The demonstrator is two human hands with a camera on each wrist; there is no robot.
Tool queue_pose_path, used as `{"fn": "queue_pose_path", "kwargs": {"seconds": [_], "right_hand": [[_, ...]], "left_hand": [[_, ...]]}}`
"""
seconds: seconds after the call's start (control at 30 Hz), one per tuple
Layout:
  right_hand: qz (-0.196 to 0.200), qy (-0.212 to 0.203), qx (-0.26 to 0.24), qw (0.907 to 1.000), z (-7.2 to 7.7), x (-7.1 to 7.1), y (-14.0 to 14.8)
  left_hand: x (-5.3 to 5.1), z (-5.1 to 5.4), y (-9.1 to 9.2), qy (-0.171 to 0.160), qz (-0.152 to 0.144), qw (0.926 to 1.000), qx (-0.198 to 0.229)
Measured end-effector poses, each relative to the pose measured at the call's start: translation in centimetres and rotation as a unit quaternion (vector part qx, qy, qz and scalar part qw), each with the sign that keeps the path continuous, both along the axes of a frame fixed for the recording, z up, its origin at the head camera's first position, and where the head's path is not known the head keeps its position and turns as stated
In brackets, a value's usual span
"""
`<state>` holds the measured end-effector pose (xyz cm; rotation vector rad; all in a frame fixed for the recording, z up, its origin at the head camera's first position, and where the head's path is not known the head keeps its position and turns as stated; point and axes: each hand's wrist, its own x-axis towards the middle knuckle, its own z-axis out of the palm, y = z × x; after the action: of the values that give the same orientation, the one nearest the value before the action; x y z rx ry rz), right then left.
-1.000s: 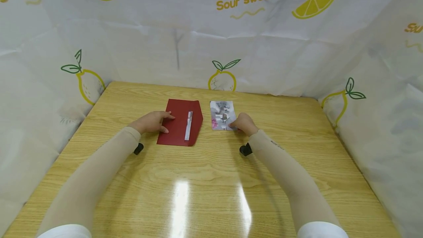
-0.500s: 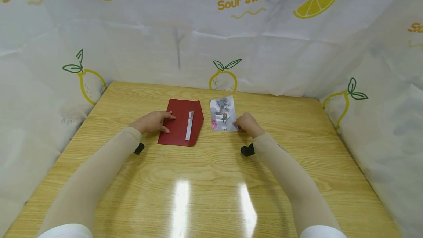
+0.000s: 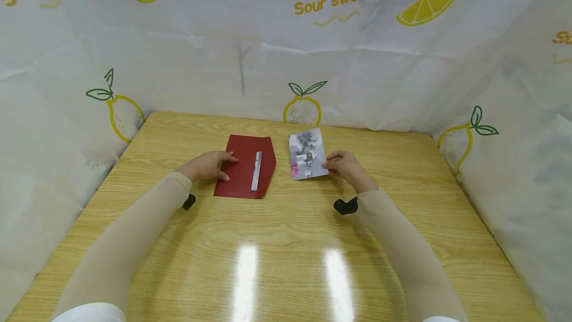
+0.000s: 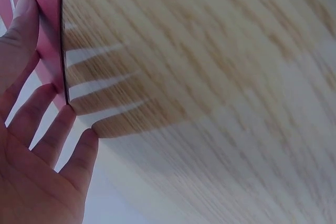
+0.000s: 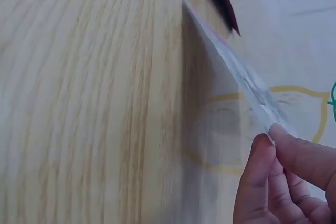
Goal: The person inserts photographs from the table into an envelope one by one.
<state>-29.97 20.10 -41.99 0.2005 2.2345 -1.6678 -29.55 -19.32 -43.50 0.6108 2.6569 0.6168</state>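
Observation:
A red envelope (image 3: 240, 163) lies on the table with its pointed flap to the right. A narrow pale strip (image 3: 256, 172) runs across it near the flap. My left hand (image 3: 206, 165) rests at the envelope's left edge, thumb and fingers spread on it; in the left wrist view the fingers (image 4: 50, 140) look fairly straight. To the right, my right hand (image 3: 350, 169) pinches a card (image 3: 307, 155) by its lower right edge between thumb and fingertips. Grey ink painting and a pink flower cover the card. In the right wrist view the card (image 5: 244, 80) tilts up off the table.
The wooden table (image 3: 286, 242) has light glare near its front. A white cloth (image 3: 201, 63) with lemon prints stands behind and at both sides. Dark mounts (image 3: 346, 206) show beneath the wrists.
My right hand has lifted the card off the table and shifted it slightly to the right. The left hand and the envelope have stayed in place.

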Motion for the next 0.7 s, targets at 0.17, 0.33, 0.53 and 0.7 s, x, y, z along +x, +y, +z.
{"fn": "queue_pose_path", "kwargs": {"seconds": [0.17,0.33,0.53,0.7], "right_hand": [[0.003,0.014,-0.051,0.9986,0.3,0.6,1.0],[0.010,0.025,-0.080,0.9964,0.7,1.1,1.4],[0.008,0.036,-0.100,0.9943,1.3,1.8,1.2],[0.007,0.048,-0.126,0.9908,1.5,2.4,0.7]], "left_hand": [[0.0,0.0,0.0,-0.001,0.001,1.0000,0.000],[0.0,-0.1,0.0,-0.003,0.003,1.0000,0.001],[-0.1,-0.1,0.0,-0.002,0.005,1.0000,0.001],[-0.1,-0.1,0.1,-0.001,0.007,1.0000,0.000]]}}
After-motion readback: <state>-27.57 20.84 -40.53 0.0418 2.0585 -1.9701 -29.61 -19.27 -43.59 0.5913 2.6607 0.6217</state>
